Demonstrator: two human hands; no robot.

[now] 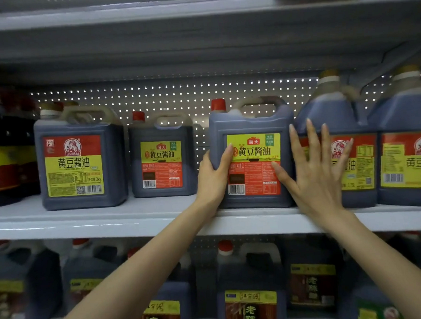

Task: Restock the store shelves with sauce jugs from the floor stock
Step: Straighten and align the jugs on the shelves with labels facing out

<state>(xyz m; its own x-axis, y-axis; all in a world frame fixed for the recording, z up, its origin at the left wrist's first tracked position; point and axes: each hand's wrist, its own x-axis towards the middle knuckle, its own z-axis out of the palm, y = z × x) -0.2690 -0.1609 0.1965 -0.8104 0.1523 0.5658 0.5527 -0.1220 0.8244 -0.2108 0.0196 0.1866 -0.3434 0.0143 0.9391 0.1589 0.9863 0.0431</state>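
Bare forearms (pixel 137 273), long pointed fingernails (pixel 309 123)

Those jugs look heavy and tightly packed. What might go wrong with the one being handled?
The red-capped jug stands near the front edge of the shelf; if the left hand slips, it might tip off. The right hand lies spread across it and the neighbouring jug, so fingers may get pinched between them.

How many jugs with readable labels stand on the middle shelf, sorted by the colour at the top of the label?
Yellow-top jug: 2
Red-top jug: 3
Total: 5
Far-left containers: too blurred, not counted.
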